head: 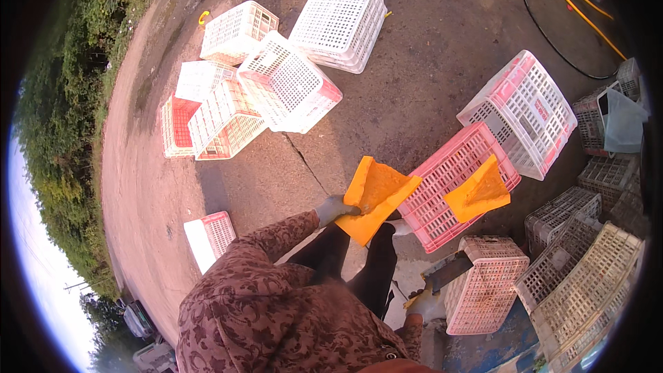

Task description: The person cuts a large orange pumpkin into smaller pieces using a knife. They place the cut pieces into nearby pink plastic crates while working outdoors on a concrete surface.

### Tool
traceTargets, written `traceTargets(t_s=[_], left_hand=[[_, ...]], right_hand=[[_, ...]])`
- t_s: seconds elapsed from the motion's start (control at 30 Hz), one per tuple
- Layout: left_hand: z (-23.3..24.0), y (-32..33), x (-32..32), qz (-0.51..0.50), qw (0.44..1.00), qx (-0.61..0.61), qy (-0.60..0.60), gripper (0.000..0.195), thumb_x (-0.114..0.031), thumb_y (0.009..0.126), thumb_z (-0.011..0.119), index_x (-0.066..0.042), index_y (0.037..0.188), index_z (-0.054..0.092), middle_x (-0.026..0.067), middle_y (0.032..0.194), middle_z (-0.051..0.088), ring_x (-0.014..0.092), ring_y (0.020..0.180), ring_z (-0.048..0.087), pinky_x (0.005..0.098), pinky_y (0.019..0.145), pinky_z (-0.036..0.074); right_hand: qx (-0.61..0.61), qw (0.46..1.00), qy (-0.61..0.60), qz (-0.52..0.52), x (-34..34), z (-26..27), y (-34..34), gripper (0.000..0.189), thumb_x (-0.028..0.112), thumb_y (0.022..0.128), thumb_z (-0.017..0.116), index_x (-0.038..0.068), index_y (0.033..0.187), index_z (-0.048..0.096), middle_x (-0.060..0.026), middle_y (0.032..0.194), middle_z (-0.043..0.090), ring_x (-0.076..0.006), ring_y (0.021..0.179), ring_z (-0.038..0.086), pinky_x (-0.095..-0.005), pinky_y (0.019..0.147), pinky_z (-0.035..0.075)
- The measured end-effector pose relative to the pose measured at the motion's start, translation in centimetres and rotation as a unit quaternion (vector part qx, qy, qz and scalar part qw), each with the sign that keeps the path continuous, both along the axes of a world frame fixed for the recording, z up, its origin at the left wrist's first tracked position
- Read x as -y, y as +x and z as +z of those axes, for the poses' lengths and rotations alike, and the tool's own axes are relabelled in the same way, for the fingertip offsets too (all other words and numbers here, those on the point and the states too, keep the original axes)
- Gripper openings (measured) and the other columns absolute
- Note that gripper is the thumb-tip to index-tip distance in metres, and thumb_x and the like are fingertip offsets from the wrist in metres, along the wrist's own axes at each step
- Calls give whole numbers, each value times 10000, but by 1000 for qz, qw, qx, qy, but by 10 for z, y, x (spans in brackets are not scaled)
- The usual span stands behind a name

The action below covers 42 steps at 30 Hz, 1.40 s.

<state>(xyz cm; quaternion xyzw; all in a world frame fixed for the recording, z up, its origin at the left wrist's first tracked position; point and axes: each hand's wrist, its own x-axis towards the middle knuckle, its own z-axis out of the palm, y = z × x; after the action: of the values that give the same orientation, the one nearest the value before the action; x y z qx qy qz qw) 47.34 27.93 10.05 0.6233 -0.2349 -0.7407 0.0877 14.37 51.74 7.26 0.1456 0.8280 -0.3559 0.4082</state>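
Observation:
My left hand, in a grey glove, grips one side of a thick orange chunk, apparently cut pumpkin, with a rough hollow in its middle. The chunk is held up in front of my legs, near the corner of a pink plastic crate. A second orange pumpkin piece lies on that crate's slatted face. Low on the right, my right hand, also gloved, holds a broad dark-bladed knife. Its blade is beside a faded pink crate, and its handle is mostly hidden by the hand.
White and pink plastic crates stand in a group ahead on the concrete. A white-and-pink crate adjoins the pink one. Dirty crates are stacked at right. A yellow hose lies far right, and a small crate sits left.

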Motion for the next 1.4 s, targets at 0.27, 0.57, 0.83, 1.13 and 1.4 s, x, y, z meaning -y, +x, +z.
traceTargets(t_s=[0.27,0.57,0.83,1.13,1.4], left_hand=[[31,35,46,-58,997,-21,-38,443,-192,855,751,48,1205,627,100,1078,703,186,935,681,308,857,538],[35,-13,29,-262,963,35,-52,458,-141,860,733,57,1249,598,94,1121,694,198,994,677,311,911,527],[28,-114,-42,-388,921,14,-4,463,-130,867,742,56,1262,589,105,1121,697,199,983,684,302,902,538],[3,-317,-144,-602,797,-36,-16,448,-139,857,741,18,1260,626,89,1103,698,186,980,672,312,904,521],[-65,-561,-224,-881,450,21,-142,521,-407,750,808,-4,1074,749,123,963,757,226,869,728,334,772,548]], right_hand=[[56,998,-7,-38,30,22,16,303,200,939,658,76,1197,560,-34,644,499,-150,447,489,-331,401,421],[145,966,-65,-205,-37,20,86,191,139,919,669,51,1069,590,-50,690,559,-180,502,563,-336,452,483],[106,979,-19,-171,-147,-34,129,219,111,899,668,23,1094,621,-79,776,614,-181,580,614,-334,506,499],[203,895,-206,-341,-277,20,49,484,41,877,638,59,1346,518,-84,806,611,-183,572,624,-323,487,515],[54,917,-119,-377,-306,13,46,424,52,861,651,63,1276,564,-40,840,622,-137,538,588,-299,466,490]])
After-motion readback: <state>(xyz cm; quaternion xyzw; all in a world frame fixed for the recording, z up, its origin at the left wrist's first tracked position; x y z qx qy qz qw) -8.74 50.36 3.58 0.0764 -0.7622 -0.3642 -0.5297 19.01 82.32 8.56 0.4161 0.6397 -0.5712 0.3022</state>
